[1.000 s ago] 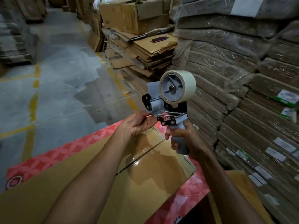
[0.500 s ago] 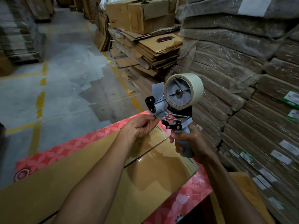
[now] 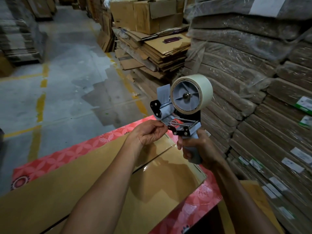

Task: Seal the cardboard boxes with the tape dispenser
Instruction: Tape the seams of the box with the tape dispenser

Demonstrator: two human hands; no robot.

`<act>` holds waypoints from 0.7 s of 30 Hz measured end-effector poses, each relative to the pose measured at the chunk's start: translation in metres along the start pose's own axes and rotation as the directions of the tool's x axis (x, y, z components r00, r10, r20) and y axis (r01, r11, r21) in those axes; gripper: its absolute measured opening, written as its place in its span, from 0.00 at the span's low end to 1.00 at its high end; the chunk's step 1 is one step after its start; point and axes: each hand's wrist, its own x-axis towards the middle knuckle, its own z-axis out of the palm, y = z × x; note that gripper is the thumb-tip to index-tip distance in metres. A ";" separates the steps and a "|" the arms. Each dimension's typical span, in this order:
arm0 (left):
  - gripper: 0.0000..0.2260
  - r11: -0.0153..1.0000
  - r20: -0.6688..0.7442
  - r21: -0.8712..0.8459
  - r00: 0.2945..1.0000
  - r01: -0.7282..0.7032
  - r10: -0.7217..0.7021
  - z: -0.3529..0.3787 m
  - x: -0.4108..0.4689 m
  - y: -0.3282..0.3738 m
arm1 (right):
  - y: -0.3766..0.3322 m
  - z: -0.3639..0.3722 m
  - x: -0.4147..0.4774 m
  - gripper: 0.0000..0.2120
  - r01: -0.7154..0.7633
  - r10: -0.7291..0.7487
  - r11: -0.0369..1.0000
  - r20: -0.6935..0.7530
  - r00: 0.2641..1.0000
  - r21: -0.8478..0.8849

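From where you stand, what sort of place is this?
Most likely a warehouse or packing area. Plastic-wrapped bundles of flat cardboard are stacked high on the right, loose flattened boxes are piled behind, and the concrete floor has yellow painted lines.

Red floral-patterned surface (image 3: 70, 155), edges showing. 1 flat brown cardboard box (image 3: 94, 179) lies directly on it, centre seam glossy. Grey concrete floor (image 3: 72, 78) beyond.

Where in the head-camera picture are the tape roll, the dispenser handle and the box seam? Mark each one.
tape roll (image 3: 205, 89): head view, on its pale outer band.
dispenser handle (image 3: 194, 153): head view, grey grip showing between the right hand's fingers.
box seam (image 3: 162, 152): head view, line where the flaps meet.
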 end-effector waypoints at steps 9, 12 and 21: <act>0.18 0.998 0.142 -0.044 0.989 0.047 -0.041 -0.004 0.002 0.011 | 0.000 -0.002 0.004 0.13 -0.039 0.038 0.998 -0.011 0.999 -0.041; 0.08 0.999 0.099 0.025 0.994 0.041 -0.043 -0.003 0.007 0.015 | 0.002 -0.005 0.005 0.12 -0.059 0.059 0.997 -0.004 0.998 -0.039; 0.10 0.914 -0.109 0.405 0.992 -0.010 0.059 -0.034 0.024 0.054 | 0.003 -0.016 -0.023 0.21 -0.178 0.174 0.978 -0.040 0.984 -0.113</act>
